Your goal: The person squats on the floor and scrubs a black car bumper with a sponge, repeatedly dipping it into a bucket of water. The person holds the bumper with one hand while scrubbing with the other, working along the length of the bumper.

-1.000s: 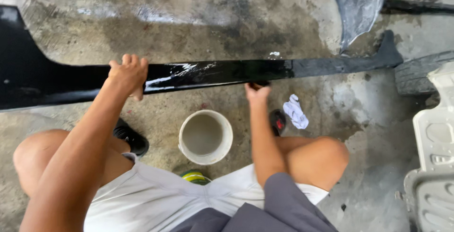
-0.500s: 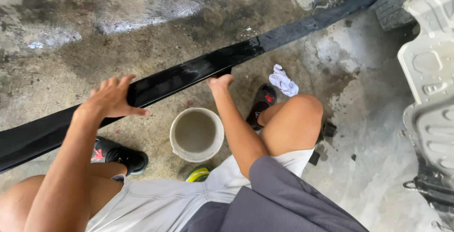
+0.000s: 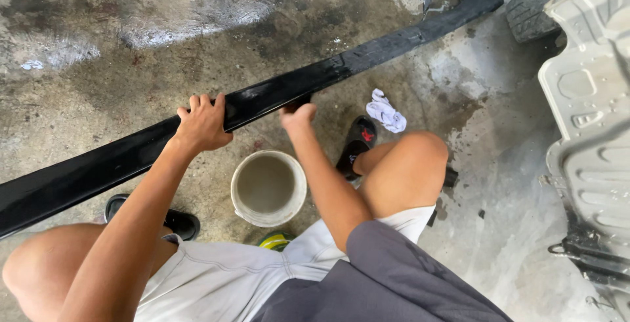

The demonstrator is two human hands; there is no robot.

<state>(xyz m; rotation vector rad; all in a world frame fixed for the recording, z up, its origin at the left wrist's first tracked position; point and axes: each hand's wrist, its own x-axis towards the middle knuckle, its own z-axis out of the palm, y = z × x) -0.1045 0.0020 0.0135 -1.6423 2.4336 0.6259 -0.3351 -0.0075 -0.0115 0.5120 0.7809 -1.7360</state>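
Head view, looking down on a crouched person at work on a long black trim panel (image 3: 367, 59) (a glossy strip, apparently an automotive side skirt). The panel runs diagonally across the wet concrete floor (image 3: 131, 66), from the near left edge to the far right, where its end flares upward.

Progress: the panel's surface shines wet along most of its visible length, which suggests that washing or wet rubbing is well under way; whether any stretch is left untreated cannot be judged from this view. A white bucket (image 3: 296, 198) of cloudy water stands between the knees, near the panel, and a crumpled white rag (image 3: 386, 112) lies unused on the floor to the right, beside a black sandal (image 3: 357, 141).

Pose of the 2 hands: the left hand (image 3: 202, 125) reaches forward with the arm nearly straight, 4 fingers curled over the far edge of the panel and gripping it firmly. The right hand (image 3: 298, 117) is bunched into a loose fist pressed against the panel's near edge; whether it encloses a small pad or cloth cannot be told. A pale moulded body part (image 3: 590, 99) lies at the far right, well apart from both hands.
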